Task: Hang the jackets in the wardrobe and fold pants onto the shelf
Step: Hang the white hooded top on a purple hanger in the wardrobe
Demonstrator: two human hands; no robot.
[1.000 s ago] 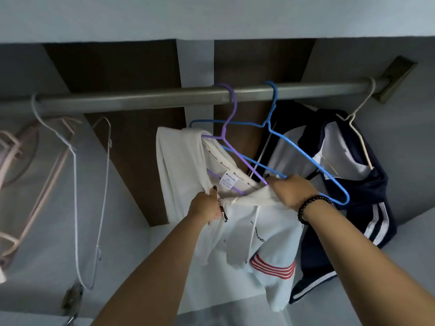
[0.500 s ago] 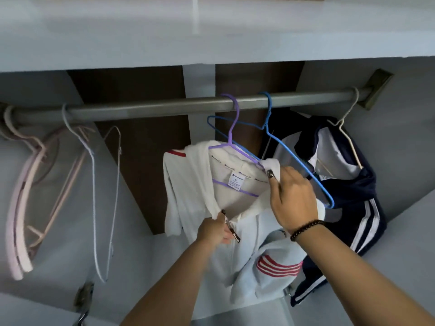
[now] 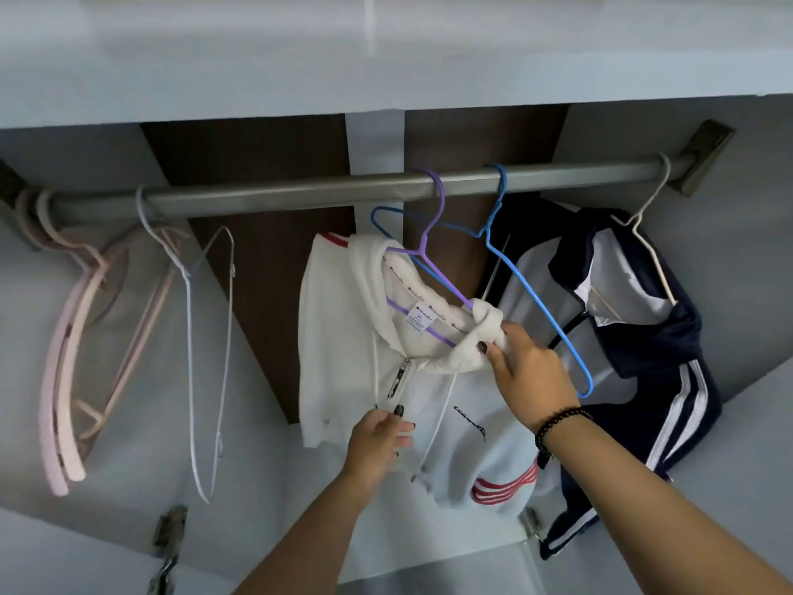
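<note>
1. Soft, cool daylight is falling evenly from the front; no glare is showing.
2. The brown back panel (image 3: 274, 234) is lying in shadow.
3. Wide-angle distortion is bowing the hanging rail (image 3: 343, 186) and edges.

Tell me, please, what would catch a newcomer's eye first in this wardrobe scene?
Most striking is the white jacket on a purple hanger at the middle of the rail, with the right hand gripping its collar and the left hand pinching its front below the zip. To its right a navy jacket hangs near the rail's end; empty pink hangers crowd the left.
</note>
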